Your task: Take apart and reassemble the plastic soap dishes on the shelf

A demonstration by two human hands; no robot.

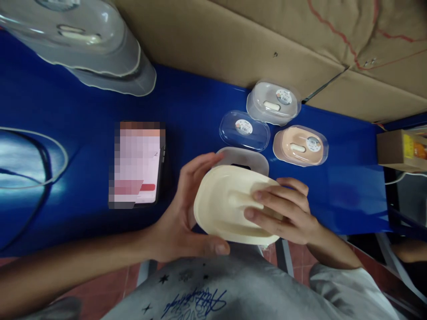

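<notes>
Above my lap, close to the table's front edge, a cream oval plastic container (213,202) is tilted toward me. Its shallow face has a raised ridge in the middle. My left hand (180,222) wraps round its left end, the thumb along the near side and the fingers at the far side. My right hand (290,213) grips the right end, with fingertips pressed on the shallow face beside the ridge. Just behind it, partly covered, lies a whitish oval tray (255,156) with a dark slot. A clear oval lid (230,131) with a round label lies beyond that.
Two lidded boxes, one white (263,95) and one peach (288,142), stand at the back right. A phone (133,164) lies left of my hands. Larger stacked containers (110,58) stand back left, near a white cable (63,149). Brown cardboard (213,44) borders the blue table (187,98).
</notes>
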